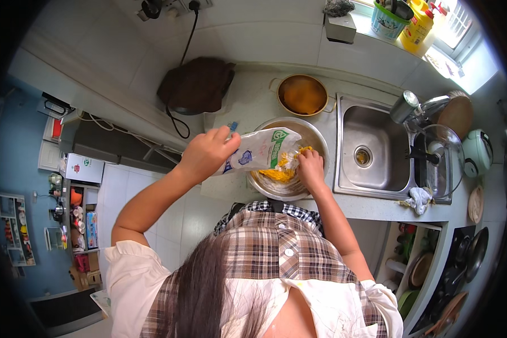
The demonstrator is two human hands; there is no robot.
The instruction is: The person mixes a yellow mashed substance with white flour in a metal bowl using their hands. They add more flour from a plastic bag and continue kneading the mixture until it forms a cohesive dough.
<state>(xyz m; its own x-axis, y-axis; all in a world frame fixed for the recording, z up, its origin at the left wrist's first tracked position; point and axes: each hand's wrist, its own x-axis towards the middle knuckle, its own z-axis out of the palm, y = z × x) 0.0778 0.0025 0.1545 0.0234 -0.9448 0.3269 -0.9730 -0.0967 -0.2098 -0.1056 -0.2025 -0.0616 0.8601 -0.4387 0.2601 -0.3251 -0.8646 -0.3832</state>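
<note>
My left hand (pixel 209 152) grips the closed end of a plastic bag (pixel 257 153) that bears green and blue printing. The bag lies tilted, its mouth over a round metal mixing bowl (pixel 321 139) on the counter. Inside the bowl sits a clumpy yellow-orange mash (pixel 274 174) with white powder on and around it. My right hand (pixel 311 169) is down in the bowl, its fingers bent into the mash; the fingertips are partly hidden. Behind the bowl stands a two-handled pot (pixel 303 95) with an orange-brown inside.
To the right is a steel sink (pixel 374 148) with a tap (pixel 433 103), a glass lid (pixel 443 156) and a cloth (pixel 419 200) on its edge. A dark covered appliance (pixel 196 86) with a cord stands back left. A mint-green appliance (pixel 478 153) sits far right.
</note>
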